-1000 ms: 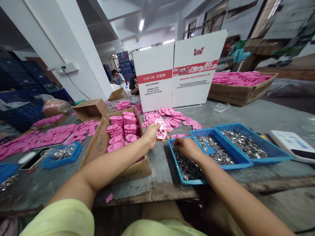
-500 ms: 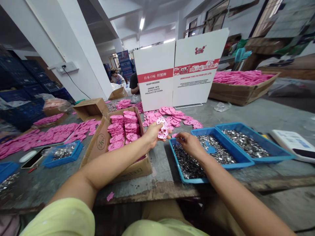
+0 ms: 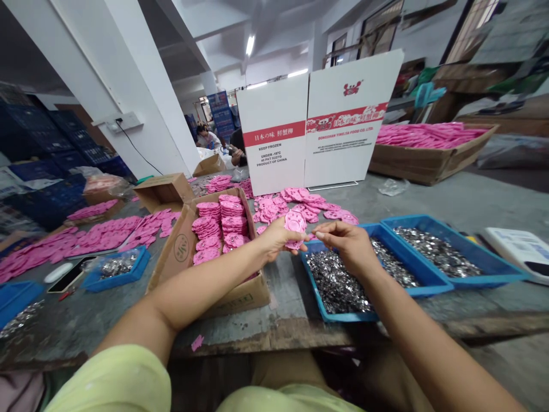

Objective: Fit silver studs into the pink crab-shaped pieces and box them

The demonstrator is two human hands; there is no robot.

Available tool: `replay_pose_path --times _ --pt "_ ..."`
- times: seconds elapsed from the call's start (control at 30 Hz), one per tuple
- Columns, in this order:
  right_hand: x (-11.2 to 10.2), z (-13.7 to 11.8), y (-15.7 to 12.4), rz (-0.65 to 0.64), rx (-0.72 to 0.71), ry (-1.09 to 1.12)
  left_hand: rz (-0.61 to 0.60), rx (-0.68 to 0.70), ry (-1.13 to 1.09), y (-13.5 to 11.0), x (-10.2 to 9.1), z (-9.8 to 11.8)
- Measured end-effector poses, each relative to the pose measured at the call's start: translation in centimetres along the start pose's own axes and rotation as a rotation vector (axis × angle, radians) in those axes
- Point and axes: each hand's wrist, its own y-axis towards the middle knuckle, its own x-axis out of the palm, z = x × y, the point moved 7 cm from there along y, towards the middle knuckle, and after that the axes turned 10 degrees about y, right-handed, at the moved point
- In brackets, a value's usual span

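A flat pink plastic piece (image 3: 295, 222) with a moulded outline is gripped between the thumb and fingers of my left hand (image 3: 277, 239), above the table between the carton and the trays. Just right of it, my right hand (image 3: 349, 243) is closed in a pinch, fingertips close to the piece's edge. What the pinch holds is too small to make out. Below my right hand stands a blue tray (image 3: 319, 306) of small shiny metal parts (image 3: 338, 283). To the left, a cardboard carton (image 3: 171, 252) contains stacked pink pieces (image 3: 208, 229).
Loose pink pieces (image 3: 304, 203) lie behind my hands, before a white printed cardboard panel (image 3: 274, 137). A second blue tray (image 3: 484, 277) and a white device (image 3: 514, 246) are on the right. Another carton (image 3: 429, 163) holds more pink pieces. A person (image 3: 208, 137) is in the background.
My right hand has lifted slightly from the tray's left edge and its fingers now pinch beside the pink piece. The piece in my left hand has turned, showing a plainer face.
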Motion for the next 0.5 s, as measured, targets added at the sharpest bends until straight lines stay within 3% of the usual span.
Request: replay_pose_path --times 0.13,0.33,0.5 --pt "1.0 -1.5 -0.7 -0.052 -0.115 -0.047 -0.076 0.003 -0.030 0.2 0.2 -0.2" --pt "1.6 -1.5 -1.0 -0.039 -0.131 -0.024 -0.128 -0.008 -0.058 0.2 0.5 -0.2" --pt "2.1 -1.1 -1.0 0.036 -0.107 0.073 -0.068 0.028 -0.054 0.2 0.2 0.2"
